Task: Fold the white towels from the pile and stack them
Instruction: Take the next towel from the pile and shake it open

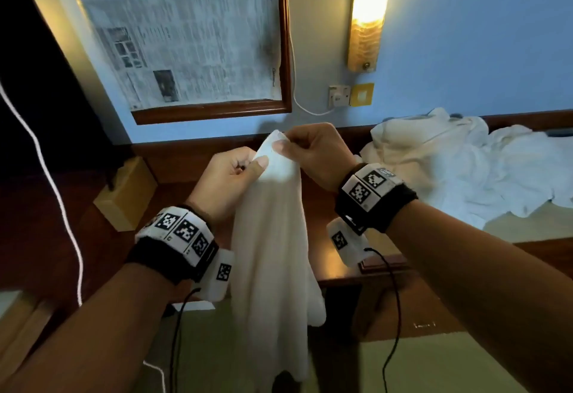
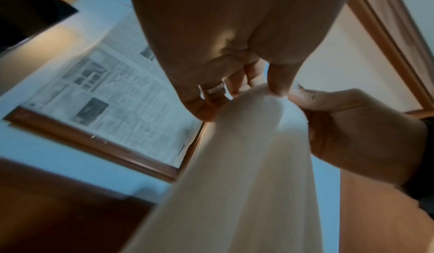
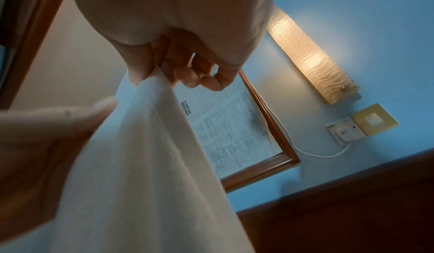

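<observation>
White towel (image 1: 273,237) pinched at 12 o'clock by left hand (image 1: 226,181) and right hand (image 1: 313,154); thin fingertip grips, corner may slip free.

Dark wooden table (image 1: 384,264): rumpled white towel pile (image 1: 459,166) at right, yellowish block (image 1: 125,195) at left

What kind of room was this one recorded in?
Probably a hotel or guest bedroom: a lit wall lamp above a socket, a dark wooden desk along the blue wall, and a pile of white towels on it.
</observation>
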Tool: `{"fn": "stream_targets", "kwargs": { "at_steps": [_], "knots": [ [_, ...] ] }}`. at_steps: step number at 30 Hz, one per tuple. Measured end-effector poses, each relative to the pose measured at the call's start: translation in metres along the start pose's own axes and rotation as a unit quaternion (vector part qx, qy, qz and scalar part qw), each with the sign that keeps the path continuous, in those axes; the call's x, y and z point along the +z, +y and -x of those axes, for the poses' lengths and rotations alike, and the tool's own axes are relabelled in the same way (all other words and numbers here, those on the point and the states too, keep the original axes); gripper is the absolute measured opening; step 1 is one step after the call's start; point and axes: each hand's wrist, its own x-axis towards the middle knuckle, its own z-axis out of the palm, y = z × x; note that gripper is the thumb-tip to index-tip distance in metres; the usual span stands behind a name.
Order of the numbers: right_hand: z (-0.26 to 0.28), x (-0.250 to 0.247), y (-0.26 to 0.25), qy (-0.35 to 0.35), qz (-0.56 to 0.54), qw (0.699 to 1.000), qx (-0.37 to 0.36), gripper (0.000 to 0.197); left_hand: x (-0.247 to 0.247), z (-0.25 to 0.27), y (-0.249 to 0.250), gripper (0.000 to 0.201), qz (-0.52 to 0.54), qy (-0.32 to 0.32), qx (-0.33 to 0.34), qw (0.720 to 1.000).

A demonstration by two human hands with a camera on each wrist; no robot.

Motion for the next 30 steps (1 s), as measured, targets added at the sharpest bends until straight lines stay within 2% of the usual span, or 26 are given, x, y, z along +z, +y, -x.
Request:
{"fn": "stream_targets", "kwargs": {
  "at_steps": [4, 7, 11, 13, 15, 18, 21, 23, 25, 27, 30],
  "knots": [
    [-0.015, -0.021, 0.003, 0.039, 0.015, 0.999, -0.007, 0.026, 0.032, 0.026, -0.024, 0.050, 0.085, 0.022, -0.045, 0.995],
    [-0.017, -0.045, 0.003, 0.062, 0.066, 0.996, -0.010, 0.030, 0.079, 0.043, -0.050, 0.045, 0.144, 0.009, -0.117, 0.983],
    [-0.014, -0.083, 0.017, 0.085, 0.110, 0.990, -0.024, 0.019, 0.137, 0.061, -0.079, 0.058, 0.100, -0.054, -0.167, 0.979],
    [-0.006, -0.102, 0.027, 0.067, 0.114, 0.991, -0.017, 0.019, 0.150, 0.058, -0.085, 0.068, 0.104, -0.038, -0.178, 0.978],
    [0.007, -0.119, 0.036, 0.017, 0.104, 0.994, 0.005, 0.022, 0.156, 0.046, -0.084, 0.076, 0.094, 0.003, -0.161, 0.982],
    [0.030, -0.130, 0.046, -0.095, 0.126, 0.987, 0.013, 0.015, 0.157, 0.019, -0.060, 0.058, 0.051, 0.037, -0.136, 0.989],
    [0.054, -0.118, 0.064, -0.239, 0.205, 0.949, 0.008, 0.014, 0.161, -0.007, -0.020, 0.037, -0.006, -0.006, -0.089, 0.996],
    [0.067, -0.105, 0.080, -0.279, 0.220, 0.934, 0.031, 0.015, 0.162, -0.016, 0.000, 0.027, -0.040, -0.024, -0.059, 0.997],
    [0.071, -0.099, 0.091, -0.259, 0.178, 0.949, 0.023, 0.012, 0.159, -0.018, 0.011, 0.020, -0.030, -0.010, -0.040, 0.999],
    [0.066, -0.096, 0.093, -0.214, 0.171, 0.962, -0.013, 0.011, 0.153, -0.014, 0.018, 0.013, 0.022, 0.033, -0.033, 0.999],
    [0.054, -0.094, 0.087, -0.147, 0.172, 0.972, -0.065, 0.024, 0.141, 0.008, 0.011, 0.014, 0.093, 0.075, -0.082, 0.989]
  ]
}}
